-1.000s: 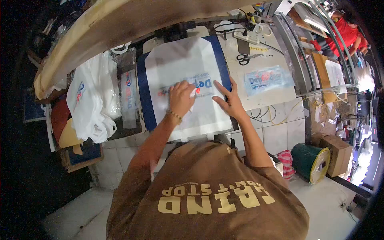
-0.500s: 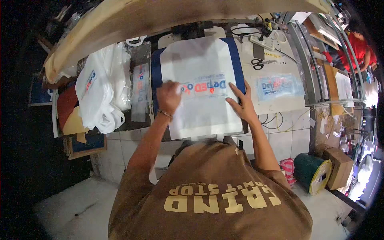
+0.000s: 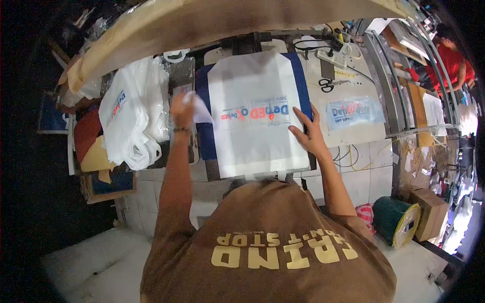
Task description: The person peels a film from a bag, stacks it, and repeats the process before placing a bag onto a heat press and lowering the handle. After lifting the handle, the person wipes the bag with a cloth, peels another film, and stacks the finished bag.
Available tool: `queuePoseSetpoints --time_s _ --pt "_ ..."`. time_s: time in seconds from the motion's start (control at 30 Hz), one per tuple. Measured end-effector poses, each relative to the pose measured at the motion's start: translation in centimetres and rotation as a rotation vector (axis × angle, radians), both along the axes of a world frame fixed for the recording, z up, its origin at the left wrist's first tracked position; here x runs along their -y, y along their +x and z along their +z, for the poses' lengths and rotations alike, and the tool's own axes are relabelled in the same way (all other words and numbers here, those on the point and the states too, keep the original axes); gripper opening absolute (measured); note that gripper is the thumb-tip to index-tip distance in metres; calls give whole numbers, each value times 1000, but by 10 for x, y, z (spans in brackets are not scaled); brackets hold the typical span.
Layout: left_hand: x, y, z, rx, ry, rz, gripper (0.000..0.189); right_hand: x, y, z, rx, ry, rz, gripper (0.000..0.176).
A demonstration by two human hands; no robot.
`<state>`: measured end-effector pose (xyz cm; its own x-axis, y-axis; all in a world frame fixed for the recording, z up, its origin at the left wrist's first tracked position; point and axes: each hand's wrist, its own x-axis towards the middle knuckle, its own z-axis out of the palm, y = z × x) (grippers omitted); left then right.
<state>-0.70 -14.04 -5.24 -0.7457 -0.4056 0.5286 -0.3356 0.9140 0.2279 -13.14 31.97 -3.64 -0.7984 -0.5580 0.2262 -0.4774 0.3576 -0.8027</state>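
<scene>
A white bag [image 3: 252, 141] with blue and red print lies flat over a dark blue board [image 3: 303, 86] in front of me. My left hand [image 3: 182, 110] is closed around a small white piece of cloth or sheet [image 3: 203, 108], left of the bag and over the board's left side. Part of that piece hangs toward the bag. My right hand [image 3: 308, 132] rests at the bag's right edge, its thumb and fingers spread, holding nothing.
White printed bags [image 3: 124, 113] are piled at the left. At the right lie a printed blue-white sheet [image 3: 348, 113], black scissors [image 3: 326, 86] and a power strip [image 3: 331, 58]. A green spool [image 3: 391, 219] and a cardboard box [image 3: 428, 214] stand below. A person in red [image 3: 449, 63] is at the far right.
My left hand has moved left from above the print to beyond the bag's left edge with the white piece. More of the print shows. My right hand stays at the right edge.
</scene>
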Motion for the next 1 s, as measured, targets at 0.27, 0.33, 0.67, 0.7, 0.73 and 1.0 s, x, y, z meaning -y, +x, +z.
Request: queuePoseSetpoints --time_s 0.27,0.33,0.67,0.7,0.73,1.0 --pt "4 56 49 226 -255 350 54 1 1 -4 -8 -42 -63 62" --pt "-33 40 67 -9 10 154 45 1 1 -5 0 -52 -70 63" --pt "-263 -53 53 18 272 -719 28 3 3 -8 -63 -3 -101 62" --pt "-262 -55 51 19 272 -719 28 3 2 -9 -62 -3 -101 62" --pt "-259 -57 49 48 272 -739 25 2 1 -10 -73 -3 -100 62" --pt "-256 -64 51 84 160 -769 16 1 2 -8 -53 7 -97 65"
